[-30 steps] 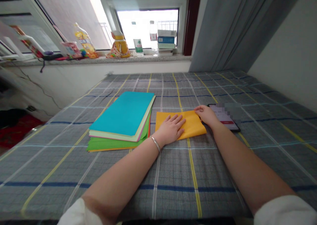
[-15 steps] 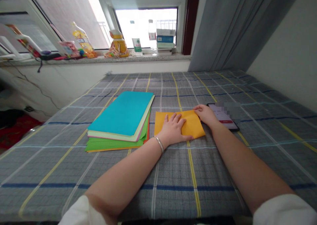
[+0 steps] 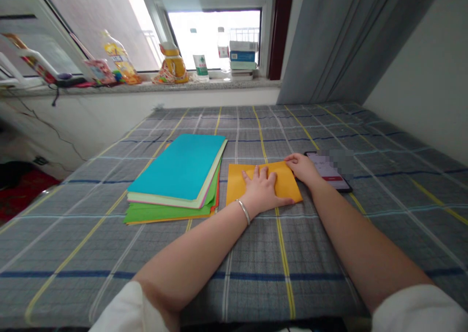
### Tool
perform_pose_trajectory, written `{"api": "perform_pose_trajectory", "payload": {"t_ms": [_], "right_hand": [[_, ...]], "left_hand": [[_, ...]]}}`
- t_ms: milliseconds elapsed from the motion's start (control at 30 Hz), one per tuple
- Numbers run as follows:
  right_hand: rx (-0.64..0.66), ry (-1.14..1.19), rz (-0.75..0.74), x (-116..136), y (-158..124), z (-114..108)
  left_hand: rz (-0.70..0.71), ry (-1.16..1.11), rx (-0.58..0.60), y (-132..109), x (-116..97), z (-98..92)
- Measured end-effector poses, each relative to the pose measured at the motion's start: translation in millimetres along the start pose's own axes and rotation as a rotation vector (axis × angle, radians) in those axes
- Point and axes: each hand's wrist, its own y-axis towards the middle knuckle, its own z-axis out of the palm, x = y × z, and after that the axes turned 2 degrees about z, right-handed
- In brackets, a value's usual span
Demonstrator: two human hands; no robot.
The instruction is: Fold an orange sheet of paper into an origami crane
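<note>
An orange sheet of paper (image 3: 237, 176), seemingly folded over, lies on the plaid cloth. My left hand (image 3: 260, 189), with a silver bangle at the wrist, rests flat on its middle, fingers spread and thumb out to the right. At the sheet's upper right corner, the fingers of my right hand (image 3: 300, 167) are pinched together on the paper edge. Just beyond the right hand lies a phone (image 3: 331, 173) with its screen lit. To the left is a stack of coloured paper (image 3: 179, 168), blue on top with pale green, green and orange sheets showing below.
Grey plaid cloth (image 3: 146, 259) covers the surface. Along the windowsill (image 3: 237, 84) stand a yellow drink bottle (image 3: 120, 59), a yellow jug (image 3: 174, 66), a white-and-green tube (image 3: 201, 67), a clear bottle (image 3: 223, 49) and stacked boxes (image 3: 242, 55). A grey curtain (image 3: 329, 44) hangs at right.
My left hand has slid a little to the right across the orange paper, its fingers more spread. My right hand keeps its hold at the corner.
</note>
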Motion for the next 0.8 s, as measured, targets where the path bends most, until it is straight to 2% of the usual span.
{"api": "perform_pose_trajectory", "payload": {"t_ms": [267, 433, 633, 800], "right_hand": [[0.017, 0.078, 0.044, 1.1, -0.1, 1.4], [0.023, 0.093, 0.048, 0.2, 1.0, 1.5], [0.036, 0.126, 0.065, 0.3, -1.4, 1.2], [0.035, 0.129, 0.065, 1.8, -2.7, 0.9]], "left_hand": [[-0.14, -0.01, 0.055, 12.7, -22.1, 8.9], [-0.134, -0.017, 0.039, 13.8, -26.5, 13.6], [0.013, -0.014, 0.051, 0.8, -10.5, 8.5], [0.009, -0.005, 0.075, -19.2, 17.9, -2.1]]}}
